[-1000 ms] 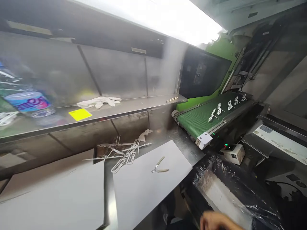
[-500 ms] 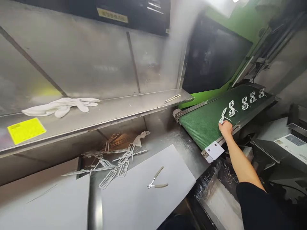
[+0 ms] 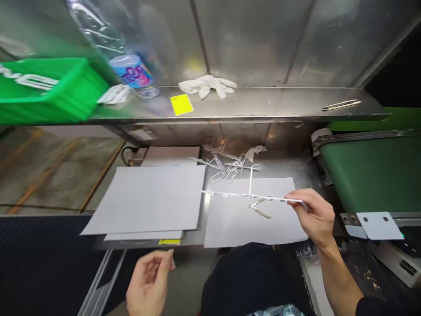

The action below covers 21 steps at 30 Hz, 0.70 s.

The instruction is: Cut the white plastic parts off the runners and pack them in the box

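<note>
Now off the green conveyor [image 3: 375, 175], the right hand [image 3: 314, 217] pinches a white plastic sprue [image 3: 251, 196] over the grey sheet [image 3: 243, 224] at frame centre — left hand [image 3: 149, 281] loosely open, empty.

One view only is given, taken from the head, above and close behind the near edge of the steel counter [image 3: 289, 169]. The scene is looked down upon and forward, toward the shelf [image 3: 263, 105] and back wall, seen near the top of the frame. The lap is caught at the bottom edge, both hands low in frame, right hand [image 3: 314, 217] and left hand [image 3: 149, 281]. The counter's right end, at the green conveyor [image 3: 371, 173], is cut by the frame. No second view is offered for overlap.
</note>
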Each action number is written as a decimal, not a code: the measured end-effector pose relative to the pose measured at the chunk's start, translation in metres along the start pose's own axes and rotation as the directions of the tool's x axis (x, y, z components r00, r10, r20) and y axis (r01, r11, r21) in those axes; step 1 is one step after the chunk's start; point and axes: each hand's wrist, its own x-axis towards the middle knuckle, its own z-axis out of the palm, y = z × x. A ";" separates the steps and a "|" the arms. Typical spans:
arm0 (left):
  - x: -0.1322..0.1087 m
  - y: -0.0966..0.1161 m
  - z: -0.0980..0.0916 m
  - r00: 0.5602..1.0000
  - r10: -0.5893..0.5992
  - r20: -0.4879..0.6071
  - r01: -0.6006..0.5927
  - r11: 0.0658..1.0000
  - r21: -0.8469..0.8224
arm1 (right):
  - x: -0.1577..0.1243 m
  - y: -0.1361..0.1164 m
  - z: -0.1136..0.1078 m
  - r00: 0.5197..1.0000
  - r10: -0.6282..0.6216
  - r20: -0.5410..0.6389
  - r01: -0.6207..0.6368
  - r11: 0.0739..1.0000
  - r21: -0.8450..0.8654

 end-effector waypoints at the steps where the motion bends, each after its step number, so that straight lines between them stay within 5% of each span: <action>1: 0.005 0.010 -0.001 0.998 0.049 -0.050 -0.052 0.998 -0.045 | 0.004 -0.010 0.011 0.998 -0.060 0.026 0.058 0.995 0.085; 3: 0.013 0.035 0.003 0.968 0.178 -0.177 -0.201 0.972 -0.124 | 0.012 -0.023 0.026 0.984 -0.169 0.057 0.153 0.964 0.218; 6: 0.015 0.065 0.017 0.930 0.320 -0.178 -0.356 0.904 -0.237 | 0.021 -0.032 0.038 0.960 -0.262 0.097 0.219 0.922 0.319; 16: 0.024 0.075 0.045 0.947 0.232 -0.222 -0.315 0.806 -0.501 | 0.043 -0.016 0.038 0.909 -0.410 0.077 0.353 0.854 0.382; 21: 0.036 0.075 0.055 0.950 0.215 -0.228 -0.310 0.756 -0.576 | 0.039 -0.010 0.037 0.963 -0.222 0.155 0.167 0.937 0.307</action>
